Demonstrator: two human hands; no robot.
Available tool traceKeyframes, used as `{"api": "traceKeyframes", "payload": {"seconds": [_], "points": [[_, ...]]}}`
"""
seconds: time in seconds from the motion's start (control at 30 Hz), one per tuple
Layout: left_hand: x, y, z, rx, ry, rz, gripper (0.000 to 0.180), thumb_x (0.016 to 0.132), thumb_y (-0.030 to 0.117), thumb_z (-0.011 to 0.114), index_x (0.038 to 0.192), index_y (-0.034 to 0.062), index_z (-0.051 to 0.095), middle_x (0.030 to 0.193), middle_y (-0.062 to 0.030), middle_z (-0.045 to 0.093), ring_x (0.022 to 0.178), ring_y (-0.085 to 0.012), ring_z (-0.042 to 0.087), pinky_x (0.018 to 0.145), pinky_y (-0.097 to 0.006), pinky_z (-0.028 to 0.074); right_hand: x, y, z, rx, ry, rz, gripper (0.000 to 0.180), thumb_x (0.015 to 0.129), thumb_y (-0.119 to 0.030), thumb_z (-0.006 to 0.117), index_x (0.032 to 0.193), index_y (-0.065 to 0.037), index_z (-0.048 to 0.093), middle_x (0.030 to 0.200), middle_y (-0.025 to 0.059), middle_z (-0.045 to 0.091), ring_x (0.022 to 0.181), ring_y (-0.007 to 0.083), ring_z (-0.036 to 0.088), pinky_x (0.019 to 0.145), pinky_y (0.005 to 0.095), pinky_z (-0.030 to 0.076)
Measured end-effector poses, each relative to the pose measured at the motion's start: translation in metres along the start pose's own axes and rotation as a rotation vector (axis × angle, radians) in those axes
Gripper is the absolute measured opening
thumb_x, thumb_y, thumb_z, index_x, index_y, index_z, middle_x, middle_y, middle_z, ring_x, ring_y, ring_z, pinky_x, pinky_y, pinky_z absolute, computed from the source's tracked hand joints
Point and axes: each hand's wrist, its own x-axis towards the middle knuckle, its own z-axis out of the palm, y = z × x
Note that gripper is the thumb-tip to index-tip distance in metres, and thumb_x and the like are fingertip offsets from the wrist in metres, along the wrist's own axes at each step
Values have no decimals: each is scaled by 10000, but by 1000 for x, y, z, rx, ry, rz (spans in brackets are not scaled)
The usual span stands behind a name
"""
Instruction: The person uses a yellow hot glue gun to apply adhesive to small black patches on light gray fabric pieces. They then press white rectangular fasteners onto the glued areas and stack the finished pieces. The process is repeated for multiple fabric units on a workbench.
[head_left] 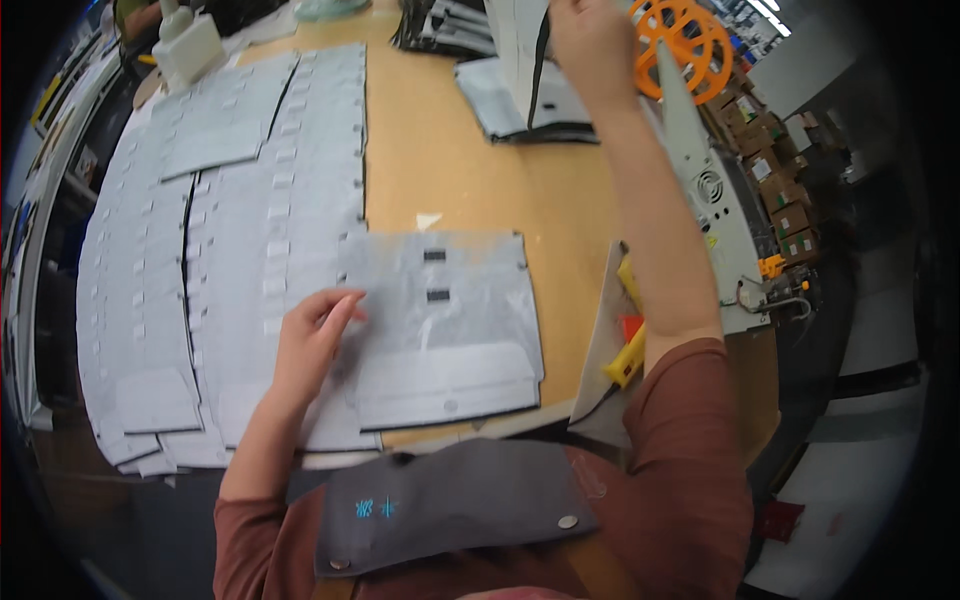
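A light grey sheet-like panel (380,330) with two small black strips lies on the table in front of me. My left hand (315,335) hovers at or rests on its left edge; I cannot tell whether it touches. Its thumb and forefinger are apart, with nothing visible between them. At the upper right, my raised right hand (596,50) is closed on a pale grey panel (515,60) with a dark edge, tilted up off the table. Its fingertips are cut off by the top of the picture. Below it lies a stack of similar panels (490,100).
Many overlapping grey panels (235,220) cover the table's left side. A white bottle (188,45) stands at the far left. On the right are a yellow-handled tool (627,358), a pale machine (715,200) and an orange spoked wheel (690,50). Cardboard boxes (785,190) are stacked beyond.
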Motion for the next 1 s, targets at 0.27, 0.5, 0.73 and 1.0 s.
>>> {"api": "traceKeyframes", "payload": {"seconds": [0.27,0.5,0.73,1.0], "points": [[-60,-4,24,-659,-376,-290,703,913,542,614,1354,34,407,1110,-98,592,532,-48,235,454,-200,242,-82,-106,-72,881,-206,594,235,995,-211,550,1070,-12,651,875,47,690,744,105,626,693,254,472],[-90,-28,31,-466,-1,-142,313,946,206,643,1174,21,535,744,37,551,499,-13,338,441,-211,233,-209,-105,-133,763,-164,832,154,954,-139,622,1023,-2,637,875,-18,588,775,39,493,683,208,388],[-87,-38,9,228,8,0,585,883,111,682,1404,-12,446,707,34,542,602,-29,398,551,-208,343,-319,-139,-198,841,-270,1320,210,953,-85,602,1091,72,631,905,89,685,759,121,652,703,245,524],[-90,-27,8,496,60,45,646,855,120,702,1439,48,435,648,-21,552,624,-86,485,610,-241,420,-344,-139,-213,743,-551,1393,165,956,-109,605,999,47,633,837,69,679,712,121,656,674,240,510]]}}
